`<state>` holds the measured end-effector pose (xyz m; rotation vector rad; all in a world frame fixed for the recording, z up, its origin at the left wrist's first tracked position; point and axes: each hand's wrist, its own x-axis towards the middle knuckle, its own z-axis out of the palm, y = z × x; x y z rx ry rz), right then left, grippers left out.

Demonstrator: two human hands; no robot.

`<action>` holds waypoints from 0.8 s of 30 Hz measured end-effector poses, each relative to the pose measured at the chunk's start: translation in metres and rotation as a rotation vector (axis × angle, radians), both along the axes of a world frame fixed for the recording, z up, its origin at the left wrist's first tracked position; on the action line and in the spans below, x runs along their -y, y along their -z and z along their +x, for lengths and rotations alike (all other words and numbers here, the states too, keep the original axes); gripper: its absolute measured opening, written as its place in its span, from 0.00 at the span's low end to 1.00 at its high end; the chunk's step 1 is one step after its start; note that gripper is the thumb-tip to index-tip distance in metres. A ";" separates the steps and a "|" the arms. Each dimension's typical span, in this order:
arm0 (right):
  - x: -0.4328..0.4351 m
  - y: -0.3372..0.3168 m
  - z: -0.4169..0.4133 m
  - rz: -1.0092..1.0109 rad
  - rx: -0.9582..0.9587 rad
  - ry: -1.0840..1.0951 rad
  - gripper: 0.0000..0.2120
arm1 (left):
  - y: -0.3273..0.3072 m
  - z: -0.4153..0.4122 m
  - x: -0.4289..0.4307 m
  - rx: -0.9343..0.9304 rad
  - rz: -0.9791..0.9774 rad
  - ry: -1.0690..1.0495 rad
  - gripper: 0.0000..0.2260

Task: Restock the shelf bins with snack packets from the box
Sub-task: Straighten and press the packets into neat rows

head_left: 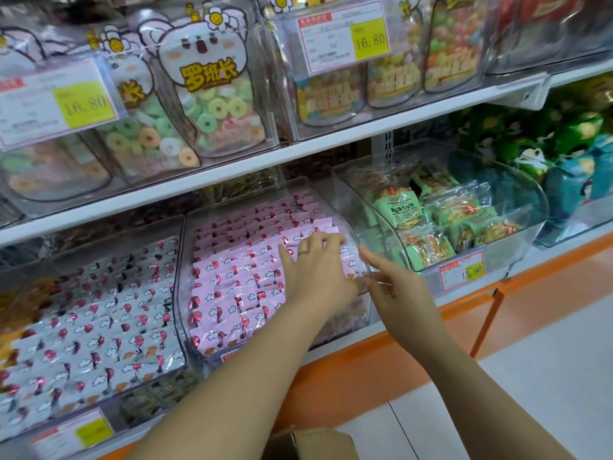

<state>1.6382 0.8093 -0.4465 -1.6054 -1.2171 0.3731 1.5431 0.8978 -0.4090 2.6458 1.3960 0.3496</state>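
A clear shelf bin in the middle of the lower shelf is filled with rows of pink snack packets. My left hand lies flat on the packets at the bin's right side, fingers spread and pressing them down. My right hand is at the bin's clear right wall, index finger stretched along its top edge; whether the other fingers grip the wall I cannot tell. A corner of the cardboard box shows at the bottom edge, below my arms.
Left of the pink bin stands a bin of white packets; right of it a bin of green packets. The upper shelf holds bagged ring candies. An orange shelf base borders the pale floor.
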 end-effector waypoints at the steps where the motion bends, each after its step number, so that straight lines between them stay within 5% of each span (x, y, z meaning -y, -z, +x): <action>1: 0.000 0.000 0.000 0.001 0.003 0.005 0.23 | 0.000 -0.003 0.001 0.002 0.003 0.003 0.25; 11: 0.000 0.001 -0.001 -0.029 0.015 0.005 0.23 | 0.000 -0.004 -0.003 -0.065 -0.081 0.015 0.19; 15: 0.000 -0.001 -0.003 -0.035 0.015 0.002 0.24 | 0.005 -0.007 0.002 0.072 0.000 0.084 0.05; 19: 0.002 -0.005 -0.004 -0.028 0.001 -0.001 0.23 | 0.005 -0.013 0.005 0.154 0.063 0.139 0.04; 24: 0.000 -0.005 -0.003 -0.042 -0.001 0.028 0.23 | -0.001 -0.016 -0.001 -0.097 0.041 0.087 0.21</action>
